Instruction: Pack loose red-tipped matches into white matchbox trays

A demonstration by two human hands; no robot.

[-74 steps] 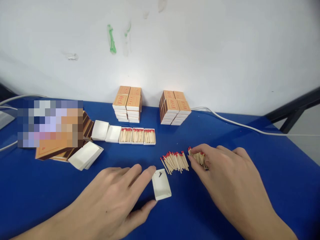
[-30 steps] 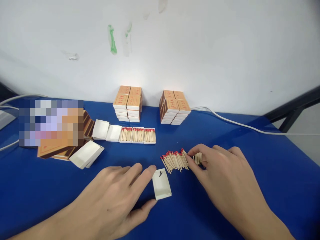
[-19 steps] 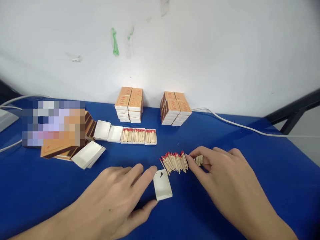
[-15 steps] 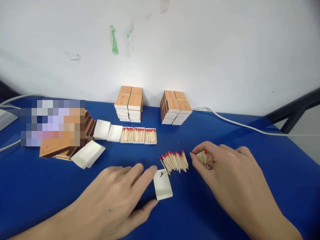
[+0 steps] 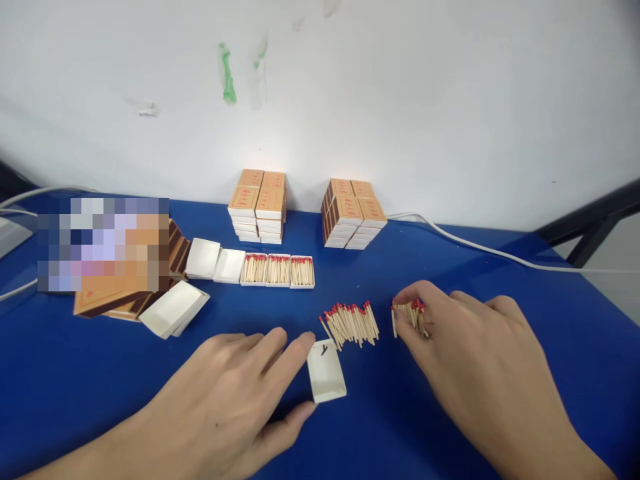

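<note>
My left hand (image 5: 230,400) rests on the blue table (image 5: 75,380), its index finger and thumb against the left edge of an empty white matchbox tray (image 5: 326,380). My right hand (image 5: 470,367) is closed in a pinch on a small bundle of red-tipped matches (image 5: 411,316). A loose pile of matches (image 5: 351,323) lies just left of that bundle, beyond the tray.
Three trays filled with matches (image 5: 278,270) sit in a row, with empty white trays (image 5: 213,259) to their left. Two stacks of orange matchboxes (image 5: 260,205) (image 5: 353,213) stand by the wall. More sleeves and trays (image 5: 173,308) lie at left. A white cable (image 5: 480,250) runs right.
My right hand has pulled a small bundle of matches away to the right from the pile. The left hand and the tray have stayed in place.
</note>
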